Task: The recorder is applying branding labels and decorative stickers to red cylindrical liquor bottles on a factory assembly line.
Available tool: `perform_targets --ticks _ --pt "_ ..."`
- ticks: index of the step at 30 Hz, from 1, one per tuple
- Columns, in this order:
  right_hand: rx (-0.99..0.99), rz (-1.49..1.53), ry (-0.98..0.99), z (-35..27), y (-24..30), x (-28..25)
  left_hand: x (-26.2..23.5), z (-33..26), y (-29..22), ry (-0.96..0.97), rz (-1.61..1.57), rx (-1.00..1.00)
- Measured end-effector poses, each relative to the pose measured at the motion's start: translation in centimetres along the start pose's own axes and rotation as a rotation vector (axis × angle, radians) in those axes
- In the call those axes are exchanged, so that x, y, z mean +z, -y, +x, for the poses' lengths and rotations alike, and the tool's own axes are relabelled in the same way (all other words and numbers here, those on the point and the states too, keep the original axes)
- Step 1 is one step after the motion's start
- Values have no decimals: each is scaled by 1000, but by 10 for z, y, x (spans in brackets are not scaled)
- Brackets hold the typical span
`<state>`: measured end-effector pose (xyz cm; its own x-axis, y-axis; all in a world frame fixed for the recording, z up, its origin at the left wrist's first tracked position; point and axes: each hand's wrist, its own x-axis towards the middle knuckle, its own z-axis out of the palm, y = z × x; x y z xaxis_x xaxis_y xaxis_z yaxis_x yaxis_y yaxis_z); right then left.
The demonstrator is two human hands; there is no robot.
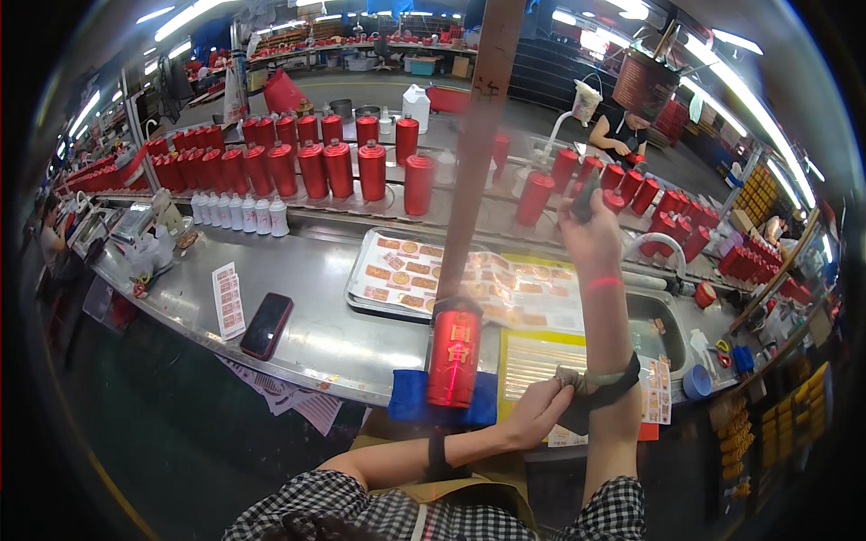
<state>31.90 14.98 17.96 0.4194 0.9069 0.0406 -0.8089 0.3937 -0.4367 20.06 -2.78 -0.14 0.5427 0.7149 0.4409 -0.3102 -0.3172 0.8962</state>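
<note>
Red bottle [454, 361]: base nearest counter [316, 257] edge, long axis roughly following post [483, 135]; open room leftward. Clamped in right fingers [568, 214]: dark object [587, 204]. Together at grey wad [566, 374]: left fingers [548, 397].

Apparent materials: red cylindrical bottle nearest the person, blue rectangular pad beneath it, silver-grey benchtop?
Red cylindrical bottle: satin metallic-looking coating, judging by its sheen; base material hidden by the colour.
Blue rectangular pad: possibly cloth or foam; matte, without sharp highlights.
Silver-grey benchtop: probably stainless steel; smooth, with smeared lamp reflections.
</note>
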Motion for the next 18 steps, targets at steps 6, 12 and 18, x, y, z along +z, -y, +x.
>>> perform_targets --ticks 6,12,18 --pt "306 172 221 -96 -23 16 -12 -13 -36 223 97 -179" --pt "428 -18 323 -169 -58 38 -33 -9 -55 521 -243 -577" --pt "668 196 420 -202 -114 55 -211 -25 -34 -64 -294 -415"
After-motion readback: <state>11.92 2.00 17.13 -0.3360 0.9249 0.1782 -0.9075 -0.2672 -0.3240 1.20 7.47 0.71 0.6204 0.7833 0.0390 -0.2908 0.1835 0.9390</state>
